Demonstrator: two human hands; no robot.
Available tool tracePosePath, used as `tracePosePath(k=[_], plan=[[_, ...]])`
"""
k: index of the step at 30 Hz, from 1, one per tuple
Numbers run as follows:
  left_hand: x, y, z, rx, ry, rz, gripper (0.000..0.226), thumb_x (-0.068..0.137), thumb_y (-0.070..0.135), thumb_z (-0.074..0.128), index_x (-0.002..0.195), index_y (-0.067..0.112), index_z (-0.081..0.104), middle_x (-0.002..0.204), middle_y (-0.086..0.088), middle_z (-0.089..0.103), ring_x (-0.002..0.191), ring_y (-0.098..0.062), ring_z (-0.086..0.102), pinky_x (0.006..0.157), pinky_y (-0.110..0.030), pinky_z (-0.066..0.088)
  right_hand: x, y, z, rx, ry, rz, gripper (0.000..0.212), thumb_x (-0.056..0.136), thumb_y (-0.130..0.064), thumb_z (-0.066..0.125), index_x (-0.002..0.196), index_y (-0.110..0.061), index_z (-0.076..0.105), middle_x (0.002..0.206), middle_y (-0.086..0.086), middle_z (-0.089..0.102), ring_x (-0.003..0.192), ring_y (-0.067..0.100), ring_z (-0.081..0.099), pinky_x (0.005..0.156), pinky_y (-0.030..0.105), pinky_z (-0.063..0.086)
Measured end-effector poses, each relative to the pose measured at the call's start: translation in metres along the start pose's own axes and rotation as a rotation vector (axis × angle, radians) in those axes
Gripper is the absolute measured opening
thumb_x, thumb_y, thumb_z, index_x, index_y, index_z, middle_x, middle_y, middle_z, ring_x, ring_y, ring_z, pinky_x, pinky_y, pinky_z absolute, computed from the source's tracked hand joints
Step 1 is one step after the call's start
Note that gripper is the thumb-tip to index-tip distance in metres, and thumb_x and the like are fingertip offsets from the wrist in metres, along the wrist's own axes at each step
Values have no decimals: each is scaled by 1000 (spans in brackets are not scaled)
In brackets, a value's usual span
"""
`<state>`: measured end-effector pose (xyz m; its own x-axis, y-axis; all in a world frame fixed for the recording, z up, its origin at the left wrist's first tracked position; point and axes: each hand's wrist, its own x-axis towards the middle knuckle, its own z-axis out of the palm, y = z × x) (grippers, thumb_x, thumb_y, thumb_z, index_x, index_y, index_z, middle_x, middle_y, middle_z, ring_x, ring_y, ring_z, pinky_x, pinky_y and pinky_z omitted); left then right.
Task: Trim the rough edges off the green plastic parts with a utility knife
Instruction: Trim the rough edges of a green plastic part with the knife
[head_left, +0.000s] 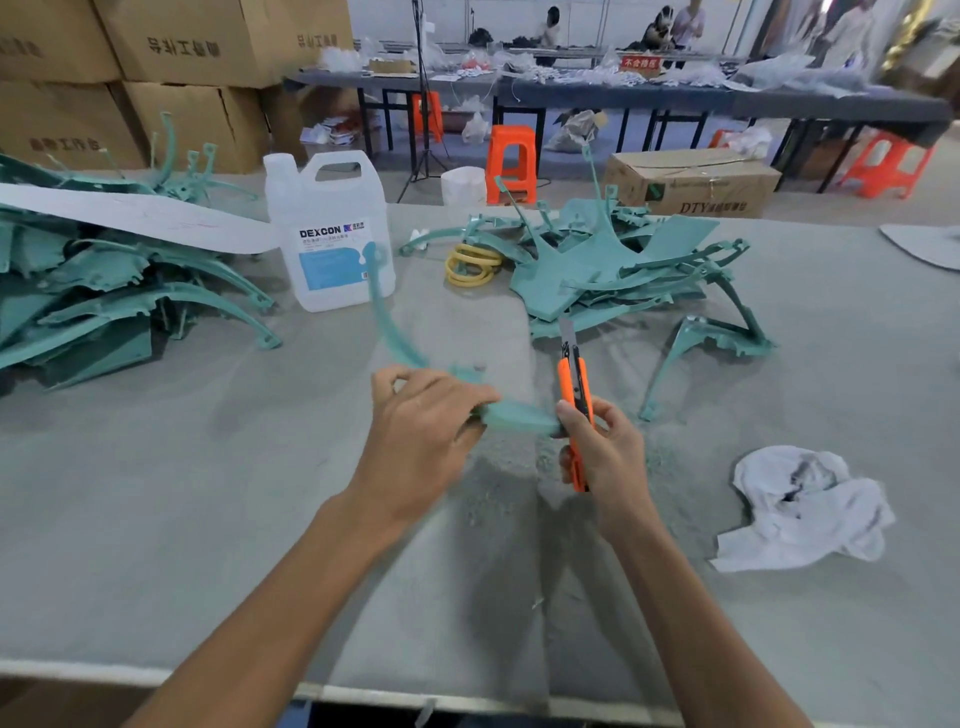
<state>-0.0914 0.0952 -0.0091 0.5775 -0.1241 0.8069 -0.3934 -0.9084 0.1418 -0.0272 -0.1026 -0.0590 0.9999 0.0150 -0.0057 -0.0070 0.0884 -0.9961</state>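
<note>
A curved green plastic part (517, 417) is pinched by left hand (426, 434) fingers (470, 397) beside right hand (608, 454) fingers (615, 418) clamped on an orange utility knife (574, 382), likely for trimming.

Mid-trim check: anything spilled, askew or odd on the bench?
Nothing alarming. Green shavings litter the table under the held green part, likely trimming waste. A crumpled white rag lies to the right. The utility knife in the right hand has its blade well extended, pointing away.
</note>
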Motion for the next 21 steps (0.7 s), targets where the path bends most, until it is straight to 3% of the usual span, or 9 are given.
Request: tracePosePath(k=[3,5,7,9,11,15,16,19,21], plan=[[6,3,6,-8,-81,75,14,92,25,72,104,19,74,93,7,71,88,-20,60,80,-36,45,3,7,-3,-259,79,-121,22,94,-40,68,110,-28,62,78,3,70,57,19,61,52,38,52],[12,3,10,30,-161,1,16,95,24,68,110,21,73,94,3,68,90,-22,58,73,-37,51,-2,16,-6,-330,140,-181,25,94,-53,62,112,-35,60,80,1,70,66,22,65,64,47,57],[19,-2,14,61,-375,-141,21,101,34,57,118,27,67,98,1,67,92,-26,61,70,-38,51,-8,23,-10,-345,154,-229,24,94,-58,56,111,-40,59,79,-2,69,70,20,66,69,51,56],[25,-11,21,94,-591,-259,30,104,47,38,120,31,58,102,0,67,94,-31,63,70,-40,49,-11,27,-13,-410,128,-250,30,93,-62,49,113,-41,59,79,-7,69,71,14,66,69,47,55],[29,-20,24,90,-690,-351,33,103,54,31,111,30,53,98,-6,69,92,-37,63,72,-43,49,-13,28,-11,-539,102,-308,39,92,-65,42,121,-43,55,80,-15,69,72,9,64,67,36,52],[35,-32,28,115,-824,-422,22,101,42,50,108,21,53,101,-11,69,97,-38,62,81,-45,51,-18,26,-6,-641,56,-405,41,98,-58,47,139,-53,43,70,-20,59,70,8,62,57,12,41],[36,-32,29,120,-839,-436,19,100,37,53,105,18,53,101,-12,68,97,-38,62,81,-45,50,-19,26,-5,-616,62,-409,41,100,-53,50,140,-53,43,74,-20,62,72,6,63,59,12,42],[43,-31,34,127,-846,-470,18,99,31,54,95,14,52,97,-14,66,94,-38,61,79,-45,50,-22,25,4,-476,58,-367,42,99,-47,56,139,-52,47,89,-19,69,73,2,64,73,31,55],[49,-28,39,133,-851,-491,20,100,30,53,92,12,52,95,-14,64,92,-38,60,81,-45,50,-26,24,13,-411,19,-338,44,94,-51,54,138,-55,48,85,-27,67,72,-1,62,75,37,58]])
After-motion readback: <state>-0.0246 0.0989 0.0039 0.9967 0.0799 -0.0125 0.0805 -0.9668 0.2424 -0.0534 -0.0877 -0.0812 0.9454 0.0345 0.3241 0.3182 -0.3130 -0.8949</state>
